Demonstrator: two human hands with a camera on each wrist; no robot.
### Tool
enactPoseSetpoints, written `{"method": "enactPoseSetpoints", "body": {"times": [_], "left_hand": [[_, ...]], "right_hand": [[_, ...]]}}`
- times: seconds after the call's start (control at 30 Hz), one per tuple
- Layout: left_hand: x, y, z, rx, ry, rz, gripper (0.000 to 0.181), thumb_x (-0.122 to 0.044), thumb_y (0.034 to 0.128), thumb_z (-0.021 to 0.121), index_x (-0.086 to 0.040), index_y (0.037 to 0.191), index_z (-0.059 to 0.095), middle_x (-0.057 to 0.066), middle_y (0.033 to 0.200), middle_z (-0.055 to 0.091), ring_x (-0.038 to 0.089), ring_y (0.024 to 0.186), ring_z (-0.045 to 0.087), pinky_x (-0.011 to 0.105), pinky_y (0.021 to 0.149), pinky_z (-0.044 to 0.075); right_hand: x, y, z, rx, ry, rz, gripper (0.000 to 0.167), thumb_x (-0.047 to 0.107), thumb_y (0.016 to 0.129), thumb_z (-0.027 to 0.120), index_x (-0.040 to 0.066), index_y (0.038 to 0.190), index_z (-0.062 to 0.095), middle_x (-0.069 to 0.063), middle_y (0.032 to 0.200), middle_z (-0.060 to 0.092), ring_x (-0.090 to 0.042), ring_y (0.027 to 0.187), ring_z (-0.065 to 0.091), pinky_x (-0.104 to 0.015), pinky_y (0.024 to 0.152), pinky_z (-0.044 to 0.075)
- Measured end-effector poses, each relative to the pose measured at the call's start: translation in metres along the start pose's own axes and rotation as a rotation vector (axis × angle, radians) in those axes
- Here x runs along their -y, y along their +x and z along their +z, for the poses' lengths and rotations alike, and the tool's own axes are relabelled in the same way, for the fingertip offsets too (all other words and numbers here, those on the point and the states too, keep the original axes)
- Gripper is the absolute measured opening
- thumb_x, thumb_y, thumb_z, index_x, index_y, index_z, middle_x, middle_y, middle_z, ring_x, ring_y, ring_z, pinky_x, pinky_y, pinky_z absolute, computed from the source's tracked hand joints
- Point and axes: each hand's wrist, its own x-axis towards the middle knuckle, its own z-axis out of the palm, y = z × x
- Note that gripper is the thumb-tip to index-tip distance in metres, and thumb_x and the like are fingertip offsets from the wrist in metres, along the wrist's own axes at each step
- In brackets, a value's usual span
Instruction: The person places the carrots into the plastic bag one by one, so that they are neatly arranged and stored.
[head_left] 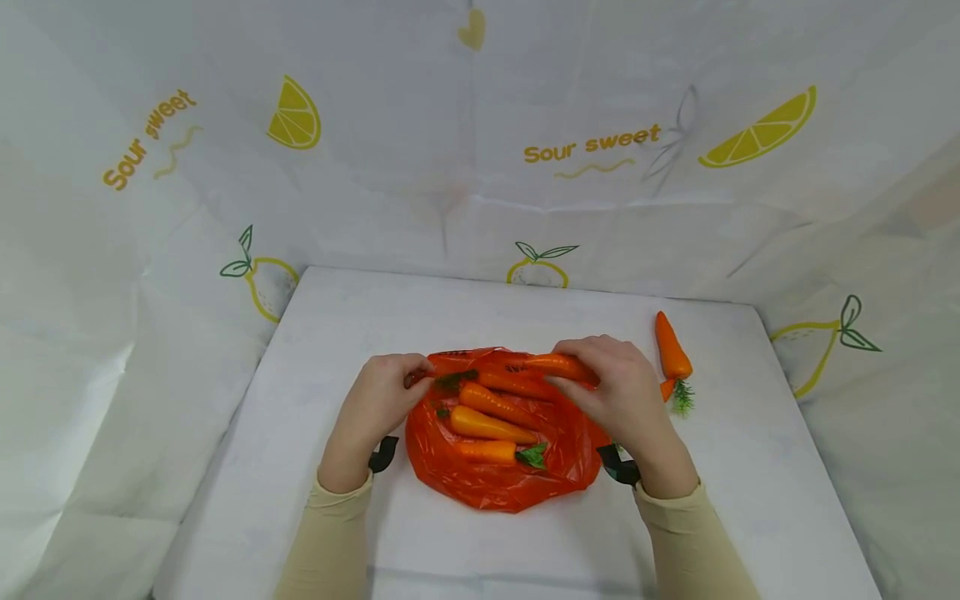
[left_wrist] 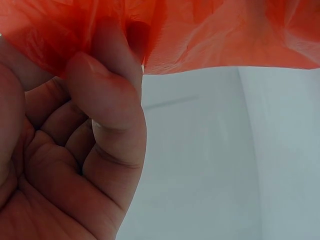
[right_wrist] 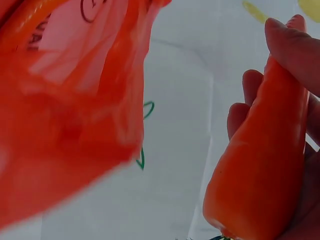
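Observation:
A red plastic bag (head_left: 495, 492) lies spread on the table with several orange carrots (head_left: 491, 427) in its opening, some with green tops. My left hand (head_left: 378, 404) pinches the bag's left rim; the left wrist view has the thin red film (left_wrist: 210, 35) at the thumb and fingertips. In my right hand (head_left: 626, 396) is a carrot (right_wrist: 260, 145), gripped along its length between thumb and fingers. From the head view, that carrot's narrow end points left over the far side of the bag.
Another carrot (head_left: 672, 346) with a feathery green top lies at the right rear of the white table (head_left: 750, 467). A small orange piece shows beside it, partly hidden by my right hand. White sheets with lemon prints (head_left: 536, 271) stand around the table's back and sides.

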Motion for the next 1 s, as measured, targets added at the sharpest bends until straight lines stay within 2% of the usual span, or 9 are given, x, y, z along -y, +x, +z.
{"method": "enactPoseSetpoints", "body": {"times": [0.3,0.47,0.7,1.0], "left_hand": [[0.0,-0.001,0.0,0.002,-0.002,0.005,0.008,-0.008,0.0989,0.083,-0.011,0.106,0.085,-0.002,0.087,0.076,0.012,0.074,0.059,0.028,0.068,0.053],[0.0,0.0,0.001,0.001,-0.003,0.011,0.007,-0.009,0.0986,0.084,-0.012,0.105,0.084,-0.002,0.087,0.075,0.012,0.074,0.059,0.028,0.068,0.053],[0.0,0.0,0.001,0.004,-0.006,0.015,0.007,-0.009,0.0997,0.083,-0.013,0.105,0.084,-0.003,0.084,0.073,0.012,0.072,0.057,0.027,0.066,0.052],[-0.001,-0.001,0.0,0.004,-0.007,0.017,0.007,-0.009,0.1002,0.081,-0.01,0.106,0.084,-0.004,0.08,0.07,0.011,0.07,0.056,0.026,0.064,0.05]], "right_hand": [[0.023,0.01,0.037,-0.002,0.072,0.002,0.037,0.026,0.089,0.097,0.017,0.122,0.082,0.001,0.11,0.083,-0.02,0.099,0.074,-0.047,0.086,0.059],[0.034,0.01,0.061,0.014,0.098,-0.001,0.037,0.032,0.091,0.096,0.017,0.122,0.082,0.001,0.111,0.084,-0.02,0.099,0.076,-0.045,0.088,0.063],[0.047,0.004,0.094,0.06,0.073,-0.001,0.035,0.032,0.09,0.096,0.017,0.119,0.081,0.001,0.111,0.082,-0.021,0.101,0.076,-0.043,0.092,0.065],[0.06,-0.005,0.123,0.151,0.063,0.048,0.038,0.033,0.09,0.096,0.019,0.122,0.081,0.001,0.11,0.082,-0.021,0.097,0.075,-0.044,0.088,0.064]]}}
